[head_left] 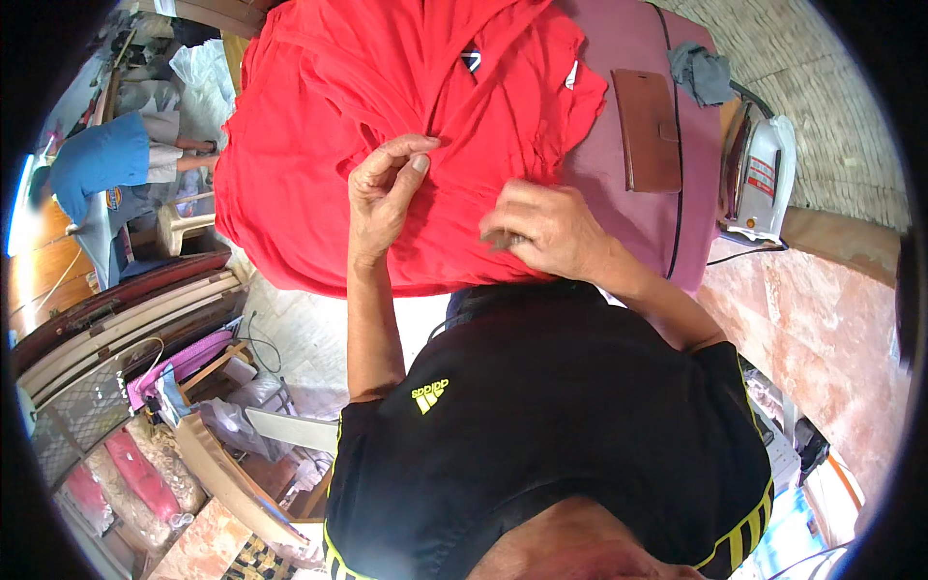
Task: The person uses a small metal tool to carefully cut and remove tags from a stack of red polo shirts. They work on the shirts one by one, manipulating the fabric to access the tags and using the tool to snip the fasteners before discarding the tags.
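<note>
A red garment (319, 145) lies spread over a mauve padded board (638, 48) in front of me. My left hand (385, 193) pinches a fold of the red cloth between thumb and forefinger near the garment's middle. Just to the right, my right hand (546, 230) rests knuckles-up on the cloth with its fingers curled around the near edge. The two hands are about a hand's width apart. My black shirt with yellow trim (541, 425) fills the lower part of the view.
A brown wallet-style case (648, 130) lies on the board right of the garment. A white iron (759, 179) stands on end at the board's right edge, with a grey rag (701, 72) behind it. A person in blue (97, 164) is at far left; clutter lies on the floor.
</note>
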Demonstrator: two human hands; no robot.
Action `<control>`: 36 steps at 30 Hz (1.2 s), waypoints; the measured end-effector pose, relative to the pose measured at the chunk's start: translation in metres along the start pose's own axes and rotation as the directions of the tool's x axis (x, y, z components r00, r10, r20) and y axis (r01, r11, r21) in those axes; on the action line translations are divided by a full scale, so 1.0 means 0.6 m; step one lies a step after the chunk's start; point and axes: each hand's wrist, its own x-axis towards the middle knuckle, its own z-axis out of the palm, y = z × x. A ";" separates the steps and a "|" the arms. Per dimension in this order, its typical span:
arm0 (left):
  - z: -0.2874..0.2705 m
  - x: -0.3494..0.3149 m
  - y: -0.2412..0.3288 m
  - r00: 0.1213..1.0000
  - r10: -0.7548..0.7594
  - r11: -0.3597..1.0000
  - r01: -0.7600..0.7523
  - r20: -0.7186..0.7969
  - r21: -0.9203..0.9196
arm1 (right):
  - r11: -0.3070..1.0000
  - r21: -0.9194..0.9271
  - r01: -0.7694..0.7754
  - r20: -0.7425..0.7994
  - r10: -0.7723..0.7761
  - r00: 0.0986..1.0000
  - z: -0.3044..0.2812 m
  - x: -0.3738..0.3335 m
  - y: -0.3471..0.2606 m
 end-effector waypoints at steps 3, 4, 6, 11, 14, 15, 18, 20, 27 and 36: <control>-0.013 -0.006 -0.013 1.000 0.004 0.997 -0.003 0.011 -0.080 | 0.951 0.266 -0.158 -0.091 0.188 0.978 -0.012 -0.007 0.001; -0.017 -0.007 -0.015 1.000 0.001 0.993 0.001 0.017 -0.120 | 0.901 0.358 -0.244 -0.142 0.311 0.940 -0.017 -0.005 -0.001; -0.015 -0.008 -0.020 1.000 -0.010 0.985 0.008 -0.009 -0.174 | 0.947 0.191 -0.257 -0.302 0.306 0.903 -0.028 0.019 0.016; 0.004 0.001 -0.028 0.997 0.074 0.982 -0.074 -0.006 -0.176 | 0.981 0.054 -0.188 -0.342 0.195 0.919 -0.003 0.053 0.038; -0.001 -0.001 -0.045 0.987 0.150 0.966 -0.157 -0.049 -0.206 | 0.920 0.255 -0.298 -0.186 0.349 0.919 -0.042 0.014 0.039; -0.005 -0.003 -0.047 0.991 0.120 0.962 -0.130 -0.056 -0.239 | 0.904 0.214 -0.369 -0.071 0.391 0.918 -0.073 -0.012 0.038; -0.014 -0.005 -0.052 0.996 0.077 0.949 -0.088 -0.050 -0.302 | 0.778 0.113 -0.618 0.144 0.603 0.785 -0.151 -0.068 0.021; -0.018 0.001 -0.055 0.994 0.106 0.953 -0.107 -0.018 -0.282 | 0.757 0.068 -0.650 0.042 0.649 0.759 -0.148 -0.072 0.013; -0.028 0.010 -0.054 0.990 0.078 0.893 -0.017 0.117 -0.450 | 0.960 0.030 -0.279 -0.426 0.265 0.865 0.006 0.050 -0.006; -0.041 0.016 -0.050 0.971 0.039 0.912 0.062 0.235 -0.406 | 0.987 -0.118 -0.112 -0.056 0.107 0.993 -0.020 0.128 0.012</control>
